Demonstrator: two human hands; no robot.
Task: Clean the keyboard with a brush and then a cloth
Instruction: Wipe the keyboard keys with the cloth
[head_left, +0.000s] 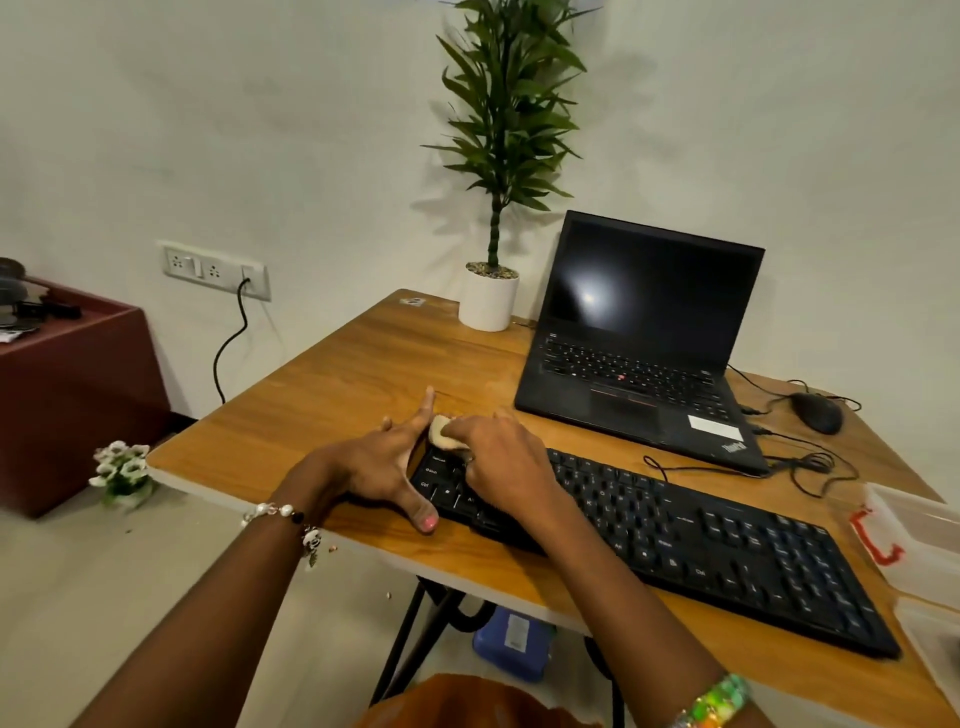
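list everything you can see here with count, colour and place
keyboard: 1, black, front of table
cloth: 1, pale, at keyboard's left end, under right hand
laptop: 1, black, open, behind keyboard
mouse: 1, black, right of laptop
potted plant: 1, green in white pot, table's back edge
table: 1, wooden
container: 1, clear, table's right edge
cabinet: 1, dark red, left by wall
left hand: fingers spread, steadying keyboard's left end
right hand: gripping cloth
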